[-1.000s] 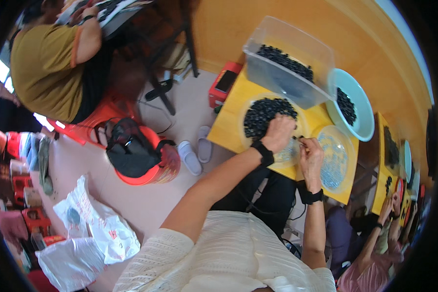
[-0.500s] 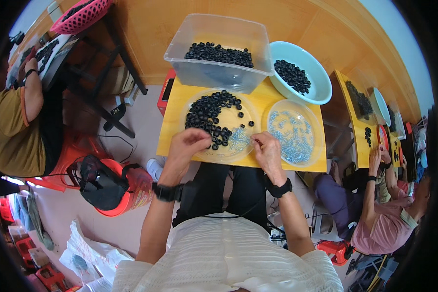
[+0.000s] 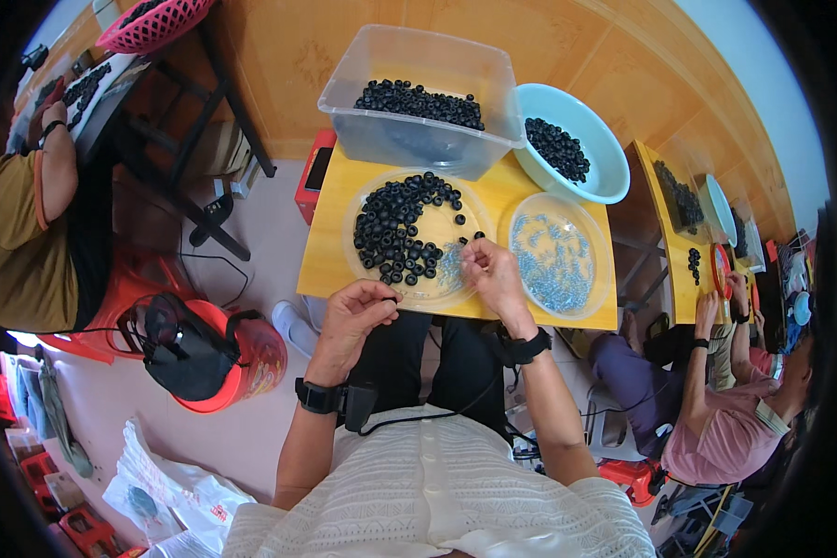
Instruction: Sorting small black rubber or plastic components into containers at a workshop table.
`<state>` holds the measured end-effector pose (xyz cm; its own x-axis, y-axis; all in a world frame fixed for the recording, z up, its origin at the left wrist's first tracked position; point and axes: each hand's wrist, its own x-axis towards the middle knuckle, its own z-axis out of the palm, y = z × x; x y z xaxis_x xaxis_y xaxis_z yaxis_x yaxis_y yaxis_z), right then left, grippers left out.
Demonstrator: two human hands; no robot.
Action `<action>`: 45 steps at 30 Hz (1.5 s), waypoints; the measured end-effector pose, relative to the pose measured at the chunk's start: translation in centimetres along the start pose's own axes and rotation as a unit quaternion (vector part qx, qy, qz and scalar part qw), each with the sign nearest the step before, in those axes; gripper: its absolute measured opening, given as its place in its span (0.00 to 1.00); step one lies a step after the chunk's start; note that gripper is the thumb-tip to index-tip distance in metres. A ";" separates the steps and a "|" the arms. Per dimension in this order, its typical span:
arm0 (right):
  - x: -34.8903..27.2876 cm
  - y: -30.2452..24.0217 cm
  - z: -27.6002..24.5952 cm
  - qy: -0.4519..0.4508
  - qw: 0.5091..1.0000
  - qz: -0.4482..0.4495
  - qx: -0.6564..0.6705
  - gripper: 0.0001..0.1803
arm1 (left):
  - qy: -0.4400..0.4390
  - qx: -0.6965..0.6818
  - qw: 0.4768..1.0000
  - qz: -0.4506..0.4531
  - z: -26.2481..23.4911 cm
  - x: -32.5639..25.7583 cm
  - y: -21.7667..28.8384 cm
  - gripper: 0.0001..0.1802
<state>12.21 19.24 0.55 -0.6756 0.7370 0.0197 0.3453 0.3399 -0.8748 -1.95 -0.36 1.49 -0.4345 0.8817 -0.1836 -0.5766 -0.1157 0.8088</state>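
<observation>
On the yellow table, a round clear tray [image 3: 352, 244] holds a heap of small round black parts with holes [image 3: 391, 223] and a patch of small shiny pieces [image 3: 449, 270]. At the tray's near left edge, my left hand [image 3: 349, 321] pinches one small black part, mostly hidden by the fingertips. My right hand [image 3: 496, 276] is closed in a pinch over the tray's right edge, beside the shiny pieces; whatever its fingertips hold is too small to tell. To its right lies a second clear tray [image 3: 603, 251] of silvery-blue pieces.
A clear plastic box [image 3: 409, 149] and a light blue basin [image 3: 614, 181], both with black parts, stand at the back of the table [image 3: 321, 251]. A red bucket [image 3: 260, 367] with a black bag stands left. Other people sit at tables on both sides.
My left hand has drawn back toward me, from over the black parts to the tray's near edge. My right hand has shifted slightly left and up.
</observation>
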 end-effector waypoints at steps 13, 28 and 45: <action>0.1 -1.3 -1.2 -0.076 0.942 0.147 0.292 0.05 | -0.013 -0.003 1.000 -0.028 0.8 0.2 -0.9 0.07; -1.2 -3.0 -1.2 -0.100 0.918 0.135 0.359 0.06 | -0.007 0.128 0.990 0.051 2.7 3.6 -3.0 0.11; -1.7 -2.5 -0.6 -0.124 0.936 0.094 0.317 0.04 | -0.040 0.205 0.978 0.019 3.4 5.7 -2.4 0.06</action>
<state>12.89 17.45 3.01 -0.7987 0.5646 -0.2080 0.0710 -0.2549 -0.9644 -0.70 6.50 0.36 -0.3852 0.9153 -0.1174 -0.2276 0.0290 0.9733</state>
